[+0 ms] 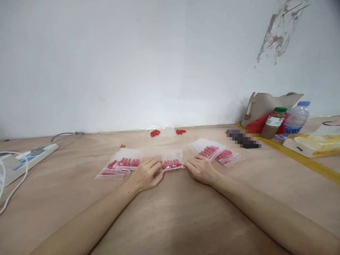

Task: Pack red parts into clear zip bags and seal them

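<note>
A small clear plastic bag (172, 159) with several red capsules inside lies on the wooden table (170, 212) between my hands. My left hand (146, 174) pinches its left edge with curled fingers. Its right edge is pinched by my right hand (201, 169). To the left lies a stack of filled bags (120, 164). To the right lies another fanned pile of filled bags (215, 151). Loose red capsules (154, 132) rest near the wall, beside more red capsules (180, 131).
A white power strip (29, 157) with cables sits at the far left. At the right stand a beige bag (265, 106), a brown jar (274, 122), a water bottle (296, 118) and a white tissue box (310, 143). A yellow strip (305, 161) crosses the table there.
</note>
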Available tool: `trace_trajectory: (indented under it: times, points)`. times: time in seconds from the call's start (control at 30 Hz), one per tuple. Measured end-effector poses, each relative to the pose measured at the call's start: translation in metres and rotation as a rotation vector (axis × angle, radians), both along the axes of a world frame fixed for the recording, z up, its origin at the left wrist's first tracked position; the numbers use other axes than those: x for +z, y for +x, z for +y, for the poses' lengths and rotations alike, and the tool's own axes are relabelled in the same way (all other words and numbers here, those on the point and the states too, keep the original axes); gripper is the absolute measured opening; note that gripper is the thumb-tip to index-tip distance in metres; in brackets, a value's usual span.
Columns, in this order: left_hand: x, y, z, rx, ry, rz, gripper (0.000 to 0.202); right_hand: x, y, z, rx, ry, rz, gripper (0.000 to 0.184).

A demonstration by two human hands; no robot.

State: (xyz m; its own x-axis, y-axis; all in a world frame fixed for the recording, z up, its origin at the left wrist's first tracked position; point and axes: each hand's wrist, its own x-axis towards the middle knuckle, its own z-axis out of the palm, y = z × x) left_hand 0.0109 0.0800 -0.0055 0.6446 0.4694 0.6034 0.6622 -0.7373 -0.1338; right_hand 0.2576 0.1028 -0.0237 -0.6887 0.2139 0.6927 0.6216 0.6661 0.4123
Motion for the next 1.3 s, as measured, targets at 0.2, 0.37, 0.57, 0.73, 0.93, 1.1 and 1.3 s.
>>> trace_trajectory:
  times: [0.2, 0.37, 0.57, 0.73, 0.93, 1.1, 1.3]
  points:
    - [-0.001, 0.006, -0.001, -0.013, -0.177, 0.115, 0.037, -0.001, -0.012, -0.011, 0.143, -0.265, 0.02, 0.027]
    - [-0.007, 0.005, 0.008, -0.005, -0.193, -0.068, 0.037, 0.024, 0.012, -0.005, -0.004, -0.448, -0.011, 0.032]
    - [0.019, -0.032, 0.03, 0.054, -0.07, -0.177, 0.033, 0.029, 0.068, 0.018, -0.342, -0.373, -0.126, 0.039]
    - [0.026, -0.09, 0.029, 0.066, 0.062, 0.124, 0.035, 0.01, 0.065, 0.014, -0.418, -0.37, -0.143, 0.042]
    - [0.035, -0.097, 0.004, 0.095, -0.04, 0.366, 0.038, 0.011, 0.017, -0.007, -0.294, -0.432, -0.134, 0.044]
    - [0.032, -0.035, -0.008, 0.079, -0.142, 0.185, 0.039, 0.013, -0.03, -0.015, -0.224, -0.534, -0.098, 0.054]
    - [0.013, 0.009, -0.003, -0.06, -0.36, 0.043, 0.046, 0.017, -0.028, -0.003, -0.095, -0.706, -0.04, 0.075]
